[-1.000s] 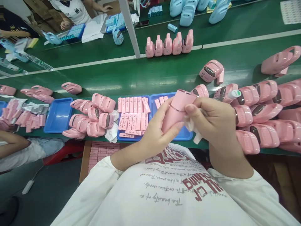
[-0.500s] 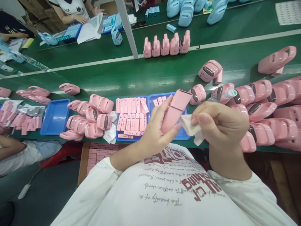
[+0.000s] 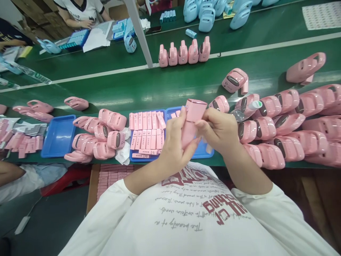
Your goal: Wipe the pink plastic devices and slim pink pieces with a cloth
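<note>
My left hand [image 3: 172, 144] is wrapped round an oblong pink plastic piece [image 3: 195, 111], held tilted upright above the trays; a thin seam runs across it. My right hand [image 3: 222, 131] is closed at the piece's right side, its thumb by the seam. A white cloth [image 3: 209, 148] hangs partly visible below the right fingers; the rest is hidden by the hand. Behind my hands is a blue tray [image 3: 204, 153] with a few pink pieces. To its left, another blue tray [image 3: 130, 156] holds rows of slim pink pieces with small printed marks.
Handled pink devices [image 3: 269, 156] crowd the right side, with a clear bottle [image 3: 241, 113] among them. More pink devices [image 3: 103, 151] are piled left, beside a blue tray [image 3: 57, 137]. A metal post [image 3: 140, 35] rises beyond the green belt [image 3: 119, 83]. A person [image 3: 82, 14] sits opposite.
My right hand has moved left with the cloth, up against the pink piece. The left hand keeps its hold, and the piece has turned more upright.
</note>
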The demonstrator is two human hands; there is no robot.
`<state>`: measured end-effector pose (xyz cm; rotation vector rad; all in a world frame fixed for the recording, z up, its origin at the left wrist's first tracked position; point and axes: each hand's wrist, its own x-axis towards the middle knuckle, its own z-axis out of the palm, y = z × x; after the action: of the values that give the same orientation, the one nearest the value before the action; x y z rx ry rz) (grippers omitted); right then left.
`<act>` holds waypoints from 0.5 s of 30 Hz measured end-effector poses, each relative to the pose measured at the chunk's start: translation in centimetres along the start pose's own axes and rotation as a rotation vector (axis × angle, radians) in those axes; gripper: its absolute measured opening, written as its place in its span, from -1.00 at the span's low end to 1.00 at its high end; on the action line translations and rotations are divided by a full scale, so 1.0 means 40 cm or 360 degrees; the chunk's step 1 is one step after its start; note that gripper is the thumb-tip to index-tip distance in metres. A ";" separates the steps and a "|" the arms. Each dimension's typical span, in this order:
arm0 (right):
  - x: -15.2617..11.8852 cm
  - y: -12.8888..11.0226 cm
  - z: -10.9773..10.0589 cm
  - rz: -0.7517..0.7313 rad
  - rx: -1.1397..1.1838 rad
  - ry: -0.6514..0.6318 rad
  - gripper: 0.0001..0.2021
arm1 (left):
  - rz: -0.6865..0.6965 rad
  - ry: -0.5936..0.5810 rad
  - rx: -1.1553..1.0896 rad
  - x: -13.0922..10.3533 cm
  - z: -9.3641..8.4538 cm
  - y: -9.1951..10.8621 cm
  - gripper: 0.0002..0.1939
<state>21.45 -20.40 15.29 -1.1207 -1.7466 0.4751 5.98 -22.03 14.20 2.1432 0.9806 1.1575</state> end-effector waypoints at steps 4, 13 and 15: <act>0.013 0.019 0.012 -0.0185 -0.0258 -0.0041 -0.55 | 0.0002 0.0067 0.0155 -0.006 0.009 -0.012 -0.24; 0.017 0.021 -0.020 -0.0508 -0.0112 -0.0258 -0.67 | -0.0117 0.0003 -0.0396 -0.008 0.013 -0.012 -0.28; 0.008 0.009 -0.014 -0.0642 -0.0121 -0.0197 -0.71 | -0.0152 0.0009 -0.0544 -0.005 0.013 -0.010 -0.29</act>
<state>22.09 -20.05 15.45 -0.7723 -2.0517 0.2341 6.20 -22.01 13.54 1.8052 0.8108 1.1889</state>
